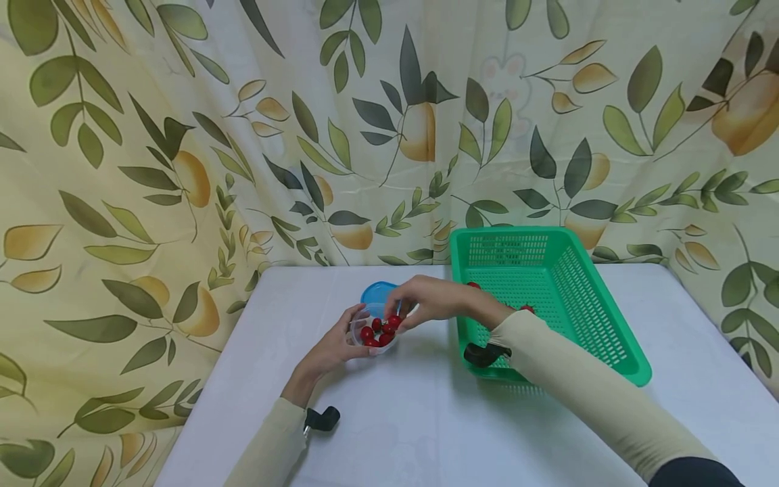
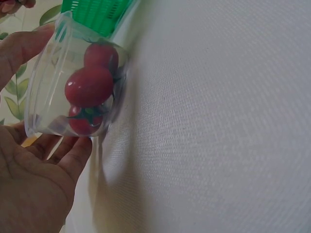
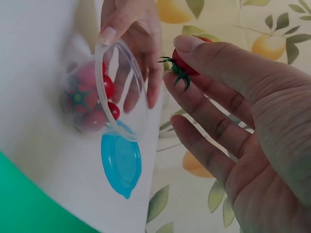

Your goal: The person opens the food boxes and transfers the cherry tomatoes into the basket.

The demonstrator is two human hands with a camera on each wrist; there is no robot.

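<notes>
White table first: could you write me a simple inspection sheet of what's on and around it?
Surface: white table, weave visible close up.
Job's things: clear tub with several red tomatoes inside; blue lid off, beyond the tub in the head view; green basket to the tub's right, more red tomatoes in it, partly hidden by the right arm.
Clutter: nothing seen.
Grippers: bare hands; left hand holds the clear tub, right hand pinches a single tomato near its opening.
Cables: nothing seen.
Surroundings: patterned cloth, leaves and fruit, behind the table.
</notes>
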